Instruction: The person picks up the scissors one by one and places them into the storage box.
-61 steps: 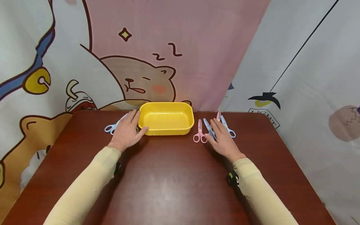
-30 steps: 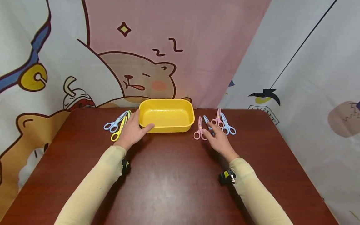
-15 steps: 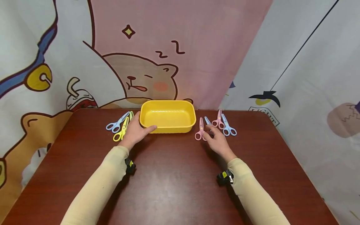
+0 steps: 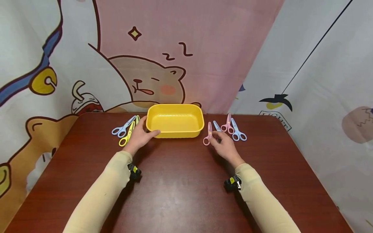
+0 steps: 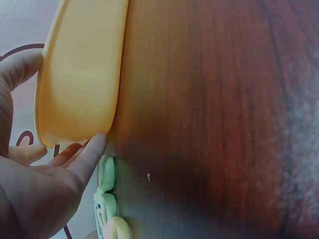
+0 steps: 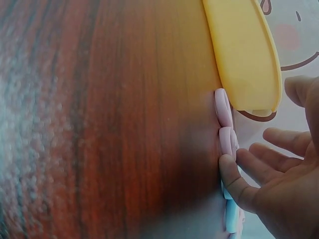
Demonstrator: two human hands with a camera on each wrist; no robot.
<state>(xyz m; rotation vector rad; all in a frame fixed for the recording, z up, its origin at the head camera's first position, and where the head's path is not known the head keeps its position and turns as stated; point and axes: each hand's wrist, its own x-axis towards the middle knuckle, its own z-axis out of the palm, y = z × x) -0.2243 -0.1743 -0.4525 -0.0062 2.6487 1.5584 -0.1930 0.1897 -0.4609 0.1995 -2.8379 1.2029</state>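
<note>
A yellow tub (image 4: 175, 121) stands at the back middle of the brown table (image 4: 180, 187). My left hand (image 4: 139, 136) rests against its left front corner, thumb (image 4: 155, 132) along the front wall and fingers (image 5: 87, 152) fairly straight at the end wall (image 5: 79, 84). To the tub's right lie pink scissors (image 4: 207, 134), blue scissors (image 4: 216, 125), a second pink pair (image 4: 227, 125) and a second blue pair (image 4: 239, 131). My right hand (image 4: 223, 144) hovers over the first two pairs. Its thumb (image 6: 230, 174) touches the pink handles (image 6: 225, 124), while the fingers (image 6: 279, 142) are loosely spread and grip nothing.
Left of the tub lie blue scissors (image 4: 123, 127), yellow scissors (image 4: 127, 136) and green handles (image 5: 105, 184) beside my left hand. A cartoon cloth backdrop (image 4: 145, 64) hangs right behind the table. Bare tabletop stretches between my forearms to the near edge.
My left hand slid right off the scissors and onto the tub's corner. My right hand drew back and left toward the pink scissors, its fingers bending a little.
</note>
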